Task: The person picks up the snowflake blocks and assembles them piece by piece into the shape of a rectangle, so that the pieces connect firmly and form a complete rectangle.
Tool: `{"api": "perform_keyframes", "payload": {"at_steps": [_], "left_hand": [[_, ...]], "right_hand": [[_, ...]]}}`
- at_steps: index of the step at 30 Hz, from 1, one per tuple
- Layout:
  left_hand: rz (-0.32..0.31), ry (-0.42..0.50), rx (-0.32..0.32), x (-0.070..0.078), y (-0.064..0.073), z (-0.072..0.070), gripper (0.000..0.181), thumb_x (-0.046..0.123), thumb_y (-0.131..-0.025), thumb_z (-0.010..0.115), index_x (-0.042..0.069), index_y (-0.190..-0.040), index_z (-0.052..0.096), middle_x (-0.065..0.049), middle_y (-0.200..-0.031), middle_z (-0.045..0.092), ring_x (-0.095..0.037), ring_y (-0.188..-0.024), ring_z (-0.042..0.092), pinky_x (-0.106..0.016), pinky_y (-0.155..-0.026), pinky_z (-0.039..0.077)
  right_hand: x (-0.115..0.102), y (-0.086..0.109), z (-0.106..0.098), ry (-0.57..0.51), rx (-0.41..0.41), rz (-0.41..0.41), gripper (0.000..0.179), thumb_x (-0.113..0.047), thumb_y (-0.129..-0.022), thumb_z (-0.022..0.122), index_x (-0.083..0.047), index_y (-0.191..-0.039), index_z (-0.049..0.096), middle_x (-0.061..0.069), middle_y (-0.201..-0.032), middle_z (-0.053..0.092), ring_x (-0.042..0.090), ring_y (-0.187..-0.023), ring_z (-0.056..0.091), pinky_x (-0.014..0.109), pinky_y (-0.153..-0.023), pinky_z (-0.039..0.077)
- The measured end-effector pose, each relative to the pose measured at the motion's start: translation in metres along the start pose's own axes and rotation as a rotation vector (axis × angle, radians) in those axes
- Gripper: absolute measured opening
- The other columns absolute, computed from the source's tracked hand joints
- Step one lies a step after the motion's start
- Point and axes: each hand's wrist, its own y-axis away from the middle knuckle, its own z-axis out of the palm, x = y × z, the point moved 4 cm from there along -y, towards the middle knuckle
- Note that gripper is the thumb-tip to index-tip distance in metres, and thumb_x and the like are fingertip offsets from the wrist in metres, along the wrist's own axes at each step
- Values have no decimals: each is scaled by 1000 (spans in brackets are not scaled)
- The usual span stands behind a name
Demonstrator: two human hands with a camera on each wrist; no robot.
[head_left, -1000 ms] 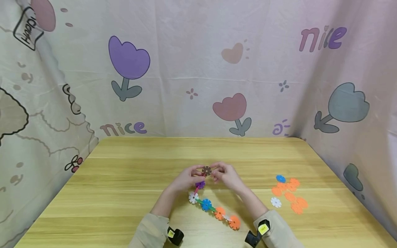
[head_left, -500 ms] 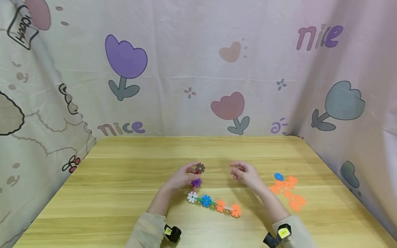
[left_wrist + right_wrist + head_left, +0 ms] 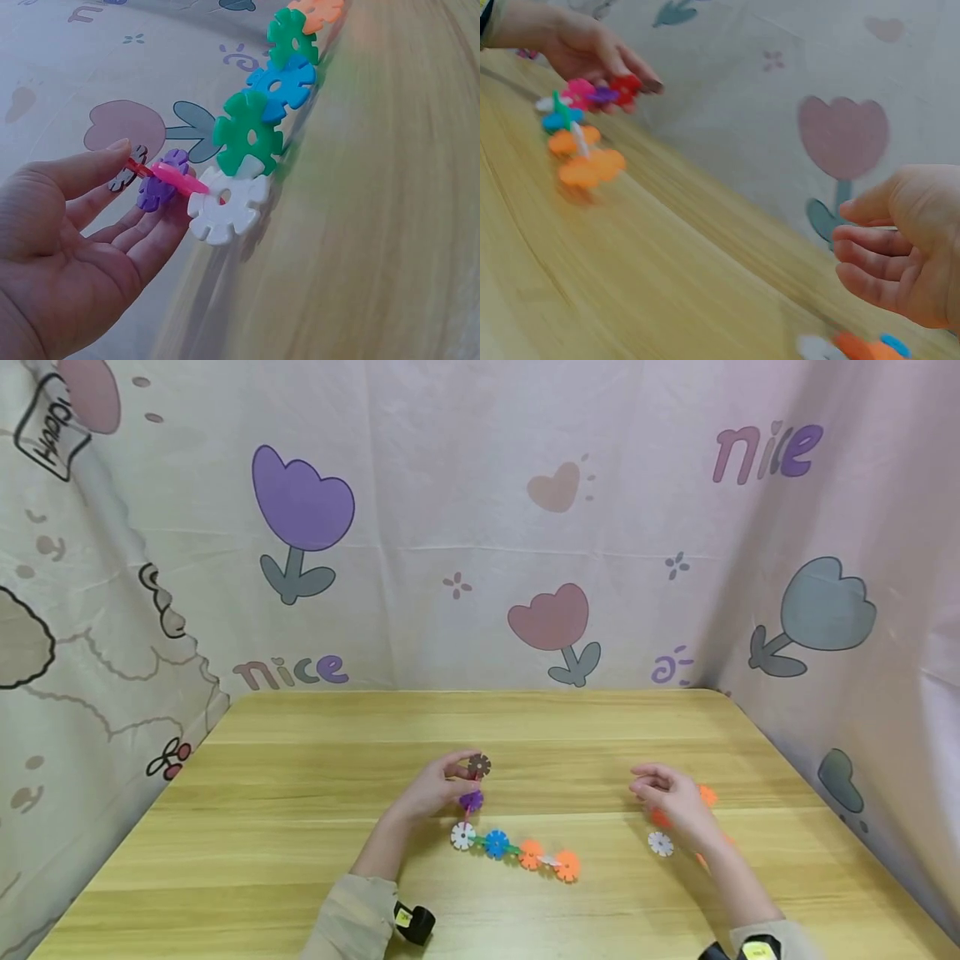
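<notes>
"Head view: where was the chain of discs (image 3: 497,848)?"

"Left of the loose white disc (image 3: 661,848), well apart from it. Its orange end disc (image 3: 571,871) came nearest to that loose white disc. From there the row ran left to another white disc (image 3: 458,842), turned away from the person, and passed through a pink disc (image 3: 177,179) and a purple disc (image 3: 470,804) to the brown disc (image 3: 483,771)."

"And the left hand (image 3: 433,790)?"

"Also left of the loose white disc, at the chain's far end. Thumb and fingers pinched the chain around the red disc (image 3: 138,169) and the brown disc; I couldn't tell which one the thumb pressed."

"What about the right hand (image 3: 678,803)?"

"It hung just beyond the loose white disc, fingers loosely bent and relaxed. Loose orange discs (image 3: 707,796) lay beyond and to the right of that disc, partly hidden by the hand in the head view but apart from it in the right wrist view."

"Anything else?"

"A loose blue disc (image 3: 895,345) beside the orange ones, and a tulip-print curtain (image 3: 420,527) far behind the loose white disc."
</notes>
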Motion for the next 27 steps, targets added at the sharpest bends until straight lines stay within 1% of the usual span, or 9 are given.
{"api": "perform_keyframes", "payload": {"at_steps": [4, 8, 11, 14, 16, 19, 23, 27], "left_hand": [[9, -16, -4, -1, 0, -1, 56, 2, -87, 60, -2, -138, 37, -22, -106, 53, -21, -80, 60, -35, -71, 52], [14, -27, 1, -1, 1, -2, 55, 2, -87, 59, -2, -138, 37, -21, -106, 54, -21, -81, 60, -35, -71, 52], [9, -21, 5, -1, 2, -2, 55, 1, -87, 59, -3, -137, 38, -21, -106, 54, -21, -81, 60, -35, -72, 52], [6, -19, 14, 0, 2, -1, 55, 1, -87, 60, -3, -137, 38, -21, -105, 54, -21, -82, 60, -36, -73, 52], [3, -20, 16, 1, 3, -1, 54, 1, -87, 59, -2, -137, 38, -20, -105, 54, -21, -82, 60, -37, -74, 52], [10, -22, 12, 1, 3, -1, 55, 2, -87, 60, -3, -137, 39, -22, -106, 54, -21, -82, 60, -38, -75, 52], [18, -28, 1, 0, 2, 0, 55, 1, -86, 60, -3, -136, 39, -23, -107, 54, -20, -82, 60, -37, -74, 52], [5, -29, 6, -2, 0, -1, 54, 1, -86, 60, -2, -136, 40, -21, -107, 54, -21, -82, 60, -36, -74, 52]], "right_hand": [[9, 6, -18, 44, -9, 7, 41, -8, -89, 60, 16, -121, 47, 21, -101, 58, 16, -80, 60, 30, -66, 52], [20, 11, -30, 86, -36, 42, 42, -6, -87, 62, 16, -120, 47, 21, -102, 59, 16, -77, 60, 31, -64, 52], [25, 12, -36, 140, -69, 62, 42, -5, -86, 63, 15, -120, 49, 18, -96, 61, 16, -71, 57, 29, -59, 51], [28, 12, -38, 224, -114, 44, 39, -4, -85, 64, 14, -118, 52, 13, -89, 60, 14, -68, 52, 26, -56, 48], [29, 11, -37, 280, -142, 15, 37, -4, -83, 66, 12, -114, 56, 9, -85, 57, 12, -66, 49, 24, -55, 45], [32, 11, -35, 351, -179, -13, 37, -9, -80, 71, 9, -110, 60, 7, -83, 54, 13, -70, 47, 23, -57, 43], [34, 11, -32, 400, -208, 2, 42, -13, -78, 73, 9, -112, 60, 6, -86, 54, 17, -76, 46, 24, -60, 42], [33, 11, -31, 422, -211, 19, 41, -10, -78, 72, 10, -112, 59, 7, -89, 54, 20, -80, 46, 25, -64, 43]]}}
